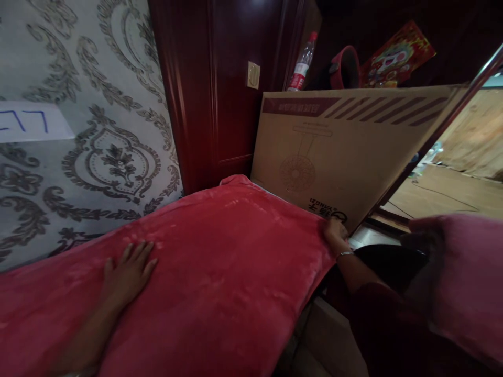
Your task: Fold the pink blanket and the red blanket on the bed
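A red plush blanket (220,251) lies spread over a flat surface along the patterned wall, fairly smooth with faint creases. My left hand (129,272) rests flat on it at the left, fingers spread and palm down. At the blanket's right corner, beside a cardboard box, my right hand (336,230) is closed on the edge; the fingertips are partly hidden. A bracelet circles the right wrist.
The large cardboard box (353,141) leans behind the blanket, with a plastic bottle (302,63) and a pink ring-shaped object (346,68) above it. A dark red wood panel (231,115) stands beside it. Pink plush fabric (471,283) is at the right.
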Demonstrator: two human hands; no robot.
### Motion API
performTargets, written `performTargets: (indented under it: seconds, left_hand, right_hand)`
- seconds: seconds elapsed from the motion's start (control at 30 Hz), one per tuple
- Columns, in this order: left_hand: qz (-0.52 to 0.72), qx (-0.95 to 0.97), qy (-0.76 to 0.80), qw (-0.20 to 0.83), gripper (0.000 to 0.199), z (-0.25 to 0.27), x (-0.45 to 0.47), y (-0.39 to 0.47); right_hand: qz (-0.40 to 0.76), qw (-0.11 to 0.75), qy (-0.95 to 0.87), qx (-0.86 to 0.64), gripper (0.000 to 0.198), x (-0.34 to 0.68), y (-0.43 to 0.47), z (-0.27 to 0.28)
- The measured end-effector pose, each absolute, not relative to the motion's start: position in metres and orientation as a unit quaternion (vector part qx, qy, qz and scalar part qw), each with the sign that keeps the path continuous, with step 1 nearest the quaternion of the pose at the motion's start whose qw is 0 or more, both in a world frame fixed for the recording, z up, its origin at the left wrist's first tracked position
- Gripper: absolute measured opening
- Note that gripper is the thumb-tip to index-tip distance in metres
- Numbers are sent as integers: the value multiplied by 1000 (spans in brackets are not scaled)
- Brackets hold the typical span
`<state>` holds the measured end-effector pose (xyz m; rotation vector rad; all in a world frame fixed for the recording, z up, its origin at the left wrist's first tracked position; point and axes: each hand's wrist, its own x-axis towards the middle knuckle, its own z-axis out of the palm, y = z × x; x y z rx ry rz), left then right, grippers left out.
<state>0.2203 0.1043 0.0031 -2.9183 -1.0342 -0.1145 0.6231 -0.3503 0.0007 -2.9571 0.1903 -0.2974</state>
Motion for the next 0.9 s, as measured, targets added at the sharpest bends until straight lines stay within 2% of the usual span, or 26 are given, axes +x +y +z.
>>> performTargets:
  seconds: [0.13, 0.23, 0.33, 0.47, 0.63, 0.8, 0.9]
  left_hand:
    - [-8, -945, -327, 22, 69, -4, 221, 110]
    - [-21, -944, -328, 24, 72, -7, 221, 111]
    - [-30, -945, -325, 17, 72, -8, 221, 111]
    - [-22, -945, -327, 9, 72, -7, 220, 109]
    - [-18, -943, -332, 17, 70, -8, 219, 110]
    - [-21, -944, -329, 10, 68, -10, 217, 112]
    - [-20, -944, -329, 6, 68, -10, 216, 112]
  right_hand:
    - [-143, 101, 6, -985, 46, 616, -318, 7]
    - [-157, 130, -139, -969, 47, 607, -261, 14]
    - [-122, 165, -320, -925, 57, 590, -193, 17]
    - [-35, 137, -455, -879, 66, 569, -131, 6]
    - [45, 94, -466, -879, 65, 565, -121, -15]
    - [55, 89, -470, -876, 64, 575, -122, -17]
    - [42, 114, -428, -896, 59, 590, -120, -13]
